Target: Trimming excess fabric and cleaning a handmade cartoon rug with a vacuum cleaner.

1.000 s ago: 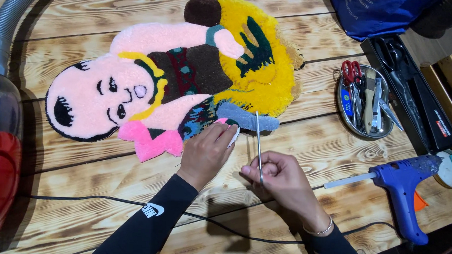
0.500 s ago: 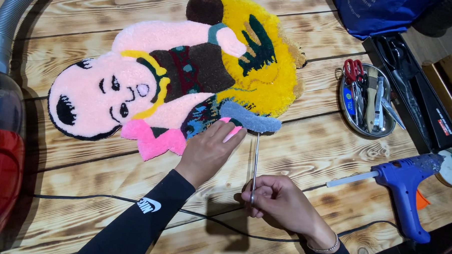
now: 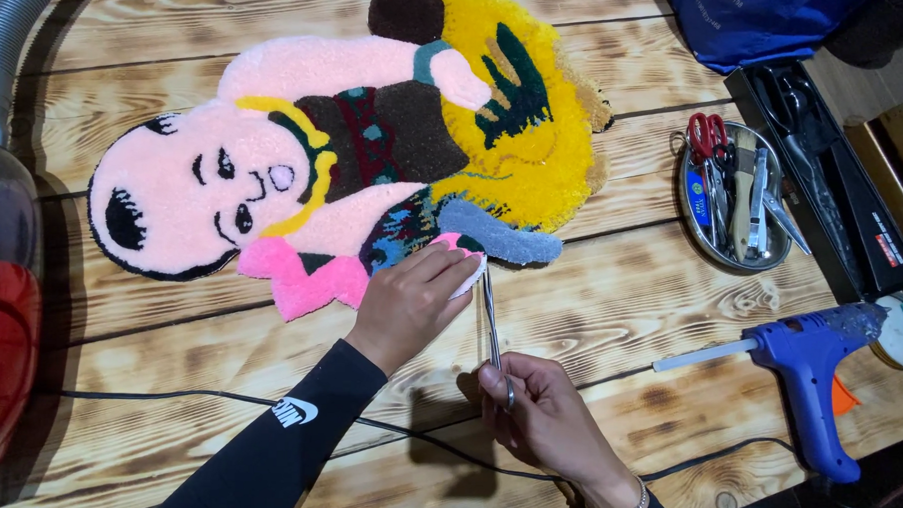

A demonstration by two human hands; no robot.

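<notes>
— Pressing down at the centre of the frame, my left hand [image 3: 410, 301] lay flat on the lower edge of the tufted rug [image 3: 355, 150], its fingers together over a pink patch.

— And your right hand?

— My right hand [image 3: 546, 423], lower centre, had its fingers clamped on the handle end of long thin scissors [image 3: 496, 336]. The blades ran up the frame to the rug's edge, just beside my left fingertips; I couldn't tell whether they were parted.

— Where did the rug sit?

— It lay flat on the wooden bench [image 3: 620, 300], filling the upper middle: a pink-faced figure against a yellow patch, the head toward the left.

— Anything else close by?

— A blue glue gun [image 3: 808, 362] lay at the lower right, a round metal tray [image 3: 687, 214] with red-handled scissors and tools was above it, and a black cord [image 3: 206, 400] ran under my arms. A vacuum hose [image 3: 14, 38] and its red body lined the left edge.
</notes>
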